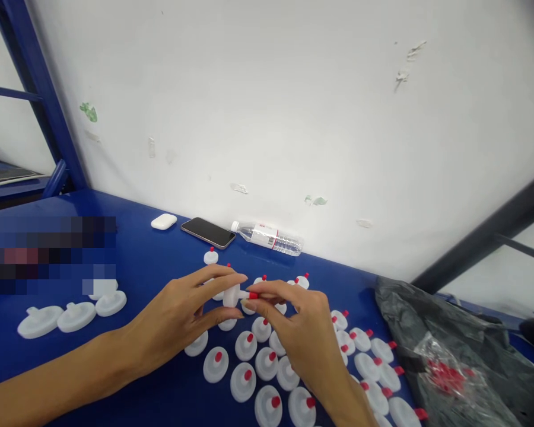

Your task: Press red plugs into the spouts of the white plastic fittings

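Head view: left hand [184, 314] pinches a white disc [230, 295] by its rim; right hand [296, 323] pinches a red cap [253, 295] on the disc's stub, both held just above the capped discs [267, 367] on the blue worktop [151, 267]. Progress, judging by layout: approx. 30 capped discs done, lying below and right of the held disc. Left of it, 3-4 uncapped discs [73, 314] remain. Bag of caps [445, 373] lies far right of it, w/ more caps inside.
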### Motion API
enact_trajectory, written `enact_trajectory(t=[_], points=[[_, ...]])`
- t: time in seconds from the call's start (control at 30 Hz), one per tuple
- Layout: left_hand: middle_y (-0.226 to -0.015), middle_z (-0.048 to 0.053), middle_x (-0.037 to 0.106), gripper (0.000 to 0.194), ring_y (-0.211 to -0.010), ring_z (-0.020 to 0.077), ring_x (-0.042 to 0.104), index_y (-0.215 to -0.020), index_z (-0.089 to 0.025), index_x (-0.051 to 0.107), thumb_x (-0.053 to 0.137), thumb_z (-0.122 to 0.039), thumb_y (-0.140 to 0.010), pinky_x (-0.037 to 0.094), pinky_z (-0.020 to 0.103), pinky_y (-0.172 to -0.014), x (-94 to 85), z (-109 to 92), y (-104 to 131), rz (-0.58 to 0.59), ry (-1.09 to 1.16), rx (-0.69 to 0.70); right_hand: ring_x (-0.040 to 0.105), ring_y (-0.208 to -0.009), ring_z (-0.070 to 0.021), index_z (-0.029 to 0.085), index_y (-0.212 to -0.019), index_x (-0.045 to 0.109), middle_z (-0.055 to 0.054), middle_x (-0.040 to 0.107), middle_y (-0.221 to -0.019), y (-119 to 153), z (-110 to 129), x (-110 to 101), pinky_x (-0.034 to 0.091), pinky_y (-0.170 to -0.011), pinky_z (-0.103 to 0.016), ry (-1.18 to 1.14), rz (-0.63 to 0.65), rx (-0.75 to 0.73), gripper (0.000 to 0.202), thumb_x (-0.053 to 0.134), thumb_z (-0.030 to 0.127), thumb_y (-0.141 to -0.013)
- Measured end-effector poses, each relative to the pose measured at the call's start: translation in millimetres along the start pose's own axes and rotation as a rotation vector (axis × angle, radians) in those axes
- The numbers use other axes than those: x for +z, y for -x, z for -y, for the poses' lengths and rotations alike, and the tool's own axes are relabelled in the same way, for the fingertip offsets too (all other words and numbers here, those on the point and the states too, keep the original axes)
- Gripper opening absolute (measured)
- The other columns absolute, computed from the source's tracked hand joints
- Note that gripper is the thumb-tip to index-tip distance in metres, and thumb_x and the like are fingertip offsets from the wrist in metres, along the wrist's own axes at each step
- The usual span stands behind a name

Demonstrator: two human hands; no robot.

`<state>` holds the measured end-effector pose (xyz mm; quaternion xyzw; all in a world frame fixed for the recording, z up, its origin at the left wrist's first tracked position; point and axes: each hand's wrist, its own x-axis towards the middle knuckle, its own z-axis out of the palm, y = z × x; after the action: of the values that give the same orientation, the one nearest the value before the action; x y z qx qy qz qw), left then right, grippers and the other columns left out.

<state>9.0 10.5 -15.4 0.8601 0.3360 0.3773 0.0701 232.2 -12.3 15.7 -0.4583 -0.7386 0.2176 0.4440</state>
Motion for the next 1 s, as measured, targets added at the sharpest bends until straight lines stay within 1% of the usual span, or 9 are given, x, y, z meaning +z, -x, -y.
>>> enact_trajectory(t=[0.1, 0.23, 0.3, 0.4, 0.47, 0.53, 0.63, 0.8, 1.0], points=[[-0.129, -0.001, 0.066, 0.041, -0.065, 0.0062, 0.063, -0.145, -0.043, 0.048, 0.058, -0.042, -0.105, 0.059, 0.02, -0.065, 0.2, -2.2, 1.2, -0.012, 0.023, -0.005, 0.067, -0.069, -0.0119, 0.03, -0.09, 0.077, 0.009, 0.078, -0.081, 0.6, 1.8, 0.1, 0.047, -0.068, -0.024, 0.022, 0.064, -0.027, 0.008, 0.076, 0.023, -0.094], [-0.128, 0.001, 0.066, 0.043, -0.064, 0.0063, 0.062, -0.145, -0.039, 0.05, 0.06, -0.039, -0.104, 0.059, 0.021, -0.063, -0.6, -1.9, 1.9, -0.033, 0.026, -0.03, 0.065, -0.073, -0.0123, 0.032, -0.102, 0.074, 0.009, 0.076, -0.085, 2.4, 4.4, -3.0, 0.045, -0.072, -0.025, 0.071, 0.112, -0.017, 0.005, 0.069, 0.032, -0.1], [-0.128, 0.002, 0.066, 0.043, -0.074, 0.0098, 0.067, -0.145, -0.038, 0.051, 0.06, -0.039, -0.103, 0.058, 0.021, -0.063, -1.1, -1.2, 1.7, -0.045, 0.027, -0.025, 0.061, -0.072, -0.0119, 0.031, -0.1, 0.07, 0.009, 0.073, -0.086, 3.6, 5.3, -4.5, 0.043, -0.071, -0.026, 0.079, 0.13, 0.001, 0.011, 0.062, 0.037, -0.104], [-0.127, 0.003, 0.067, 0.044, -0.086, 0.0138, 0.07, -0.144, -0.037, 0.052, 0.063, -0.038, -0.102, 0.058, 0.021, -0.063, -1.3, -1.3, 1.1, -0.061, 0.024, -0.015, 0.049, -0.062, -0.0126, 0.026, -0.082, 0.054, 0.007, 0.059, -0.073, 5.3, 5.4, -3.8, 0.035, -0.061, -0.029, 0.081, 0.146, 0.027, 0.034, 0.046, 0.043, -0.11], [-0.126, 0.003, 0.068, 0.043, -0.084, 0.0122, 0.069, -0.144, -0.037, 0.053, 0.064, -0.039, -0.102, 0.057, 0.019, -0.062, -1.1, -2.0, 0.6, -0.061, 0.026, -0.009, 0.042, -0.061, -0.0139, 0.025, -0.077, 0.042, 0.006, 0.049, -0.069, 6.1, 4.7, -1.8, 0.031, -0.06, -0.032, 0.103, 0.166, 0.031, 0.039, 0.037, 0.042, -0.112], [-0.123, 0.001, 0.068, 0.043, -0.075, 0.0095, 0.065, -0.143, -0.037, 0.054, 0.064, -0.041, -0.102, 0.055, 0.017, -0.059, -0.6, -3.1, 0.6, -0.055, 0.026, -0.001, 0.041, -0.062, -0.0147, 0.025, -0.077, 0.037, 0.005, 0.047, -0.071, 6.7, 3.8, -0.1, 0.03, -0.062, -0.033, 0.12, 0.188, 0.01, 0.038, 0.033, 0.038, -0.113], [-0.121, 0.0, 0.068, 0.045, -0.063, 0.0074, 0.057, -0.145, -0.039, 0.053, 0.064, -0.041, -0.101, 0.054, 0.019, -0.057, 0.2, -4.6, 1.9, -0.038, 0.052, 0.004, 0.039, -0.063, -0.015, 0.025, -0.078, 0.034, 0.005, 0.046, -0.072, 7.2, 2.7, 0.8, 0.029, -0.062, -0.034, 0.128, 0.203, -0.021, 0.037, 0.031, 0.034, -0.113], [-0.126, 0.001, 0.063, 0.043, -0.075, 0.0104, 0.063, -0.145, -0.041, 0.051, 0.062, -0.036, -0.103, 0.057, 0.022, -0.067, 0.7, -6.2, 5.2, 0.019, 0.165, -0.043, 0.04, -0.064, -0.015, 0.025, -0.079, 0.035, 0.005, 0.046, -0.073, 8.9, 0.8, 2.9, 0.03, -0.062, -0.033, 0.105, 0.202, -0.042, 0.035, 0.031, 0.031, -0.113], [-0.12, 0.0, 0.062, 0.042, -0.077, 0.0108, 0.065, -0.144, -0.042, 0.05, 0.061, -0.034, -0.104, 0.06, 0.024, -0.073, 0.2, -7.6, 5.2, 0.07, 0.237, -0.038, 0.044, -0.069, -0.0156, 0.025, -0.083, 0.038, 0.003, 0.05, -0.081, 9.1, -2.2, 8.3, 0.032, -0.065, -0.032, 0.156, 0.225, -0.067, 0.03, 0.031, 0.026, -0.112]])
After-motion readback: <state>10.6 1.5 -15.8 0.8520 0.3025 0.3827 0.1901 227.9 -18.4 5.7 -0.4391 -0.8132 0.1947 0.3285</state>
